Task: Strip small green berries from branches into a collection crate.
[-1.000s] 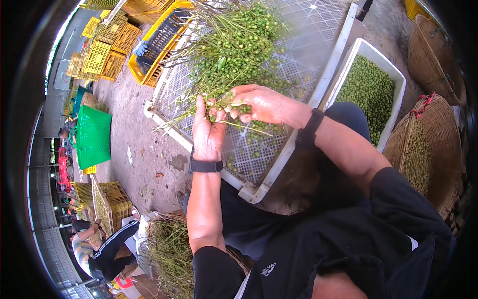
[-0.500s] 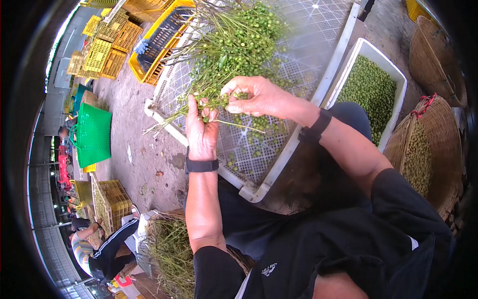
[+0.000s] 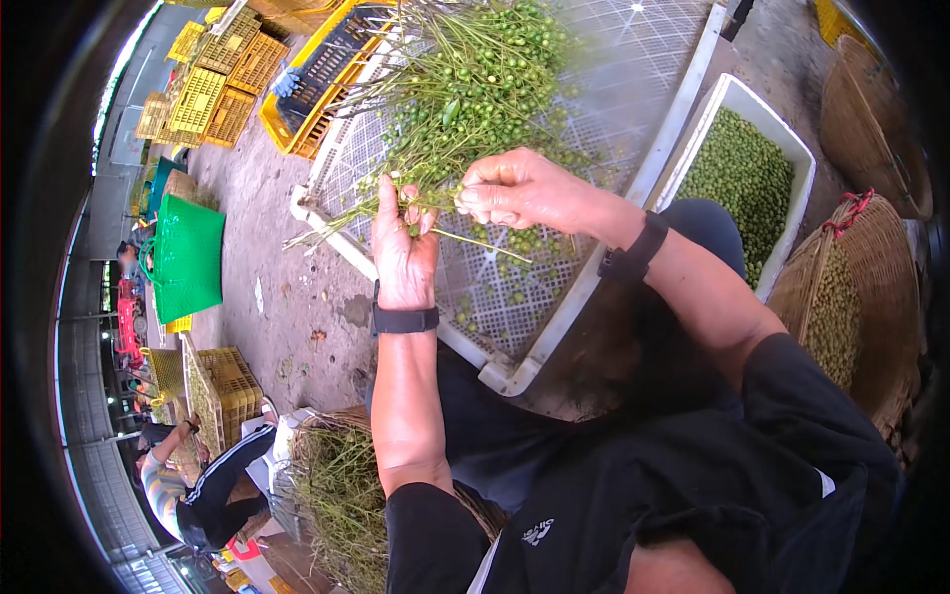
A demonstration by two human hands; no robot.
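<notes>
My left hand, with a black band on its wrist, is closed around a small bunch of thin green stems, whose ends stick out to its left. One loose stem points out to the right below my fingers. Close beside it, my right hand is closed, fingertips curled at the bunch's right end; what they pinch is hidden. Beyond both hands, a heap of small round green fruits on stalks lies on a white lattice tray. Loose fruits are scattered on the tray below my hands.
A white bin of picked green fruits stands right of the tray, near wicker baskets. Leftward are yellow crates, a green tub and a pile of bare stalks. Another person sits at lower left.
My right hand has shifted slightly right, and its fingers have curled in; the green fruits seen between them before no longer show. My left hand keeps hold of the stems.
</notes>
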